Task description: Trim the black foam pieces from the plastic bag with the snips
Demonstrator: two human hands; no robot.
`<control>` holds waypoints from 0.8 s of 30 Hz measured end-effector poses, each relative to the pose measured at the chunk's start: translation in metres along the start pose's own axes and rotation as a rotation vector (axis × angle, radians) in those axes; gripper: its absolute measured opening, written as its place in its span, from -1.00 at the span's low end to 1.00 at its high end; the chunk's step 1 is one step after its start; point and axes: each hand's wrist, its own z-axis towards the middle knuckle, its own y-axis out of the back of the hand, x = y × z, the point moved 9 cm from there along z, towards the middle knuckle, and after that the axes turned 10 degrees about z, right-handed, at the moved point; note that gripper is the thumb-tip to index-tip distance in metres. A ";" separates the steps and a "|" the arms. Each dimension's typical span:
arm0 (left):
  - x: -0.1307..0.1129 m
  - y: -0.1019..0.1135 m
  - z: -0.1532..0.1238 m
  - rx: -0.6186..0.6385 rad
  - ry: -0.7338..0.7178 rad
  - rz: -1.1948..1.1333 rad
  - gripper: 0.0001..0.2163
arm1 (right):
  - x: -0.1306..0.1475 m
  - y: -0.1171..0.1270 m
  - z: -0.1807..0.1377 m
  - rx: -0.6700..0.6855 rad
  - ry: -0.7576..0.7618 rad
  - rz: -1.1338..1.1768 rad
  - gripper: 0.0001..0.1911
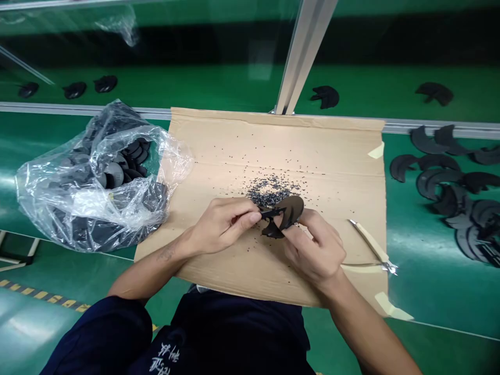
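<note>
Cardbd (339, 195) on grn bench (424, 281); both hands (226, 226) (315, 249) grip blk part (292, 210).

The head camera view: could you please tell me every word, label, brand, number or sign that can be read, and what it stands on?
No text can be read for certain.
White marks on the dark blue garment: they look handwritten, but are too blurred to read.
Floor stripe: yellow and dark bands, no words visible.
Left forearm: a faint mark, too unclear to read.

Over the cardboard (347, 192), the left hand (222, 226) and right hand (315, 249) hold a black piece (292, 211); tiny bits (269, 194) cover its middle
</note>
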 end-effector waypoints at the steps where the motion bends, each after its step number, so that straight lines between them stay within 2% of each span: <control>1: 0.002 -0.005 0.000 0.077 0.035 -0.023 -0.61 | -0.001 0.000 0.000 0.004 -0.005 0.011 -0.76; 6: 0.011 -0.027 -0.009 0.356 0.230 -0.351 -0.59 | -0.007 -0.005 0.003 0.127 -0.039 0.058 -0.80; 9: 0.010 -0.035 -0.011 0.464 0.248 -0.429 -0.59 | -0.006 -0.007 0.003 0.206 0.023 0.042 -0.79; 15: 0.010 -0.035 -0.006 0.430 0.131 -0.060 -0.63 | 0.005 -0.014 -0.004 0.300 0.136 -0.016 -0.82; 19: 0.016 -0.039 -0.007 0.417 0.114 0.036 -0.67 | 0.014 -0.024 -0.006 0.361 0.161 -0.119 -0.76; 21: 0.018 -0.038 -0.006 0.416 0.108 0.013 -0.66 | 0.014 -0.026 -0.005 0.354 0.134 -0.147 -0.78; 24: 0.016 -0.036 -0.003 0.415 0.107 -0.084 -0.62 | 0.002 -0.021 -0.003 0.261 -0.026 -0.004 -0.88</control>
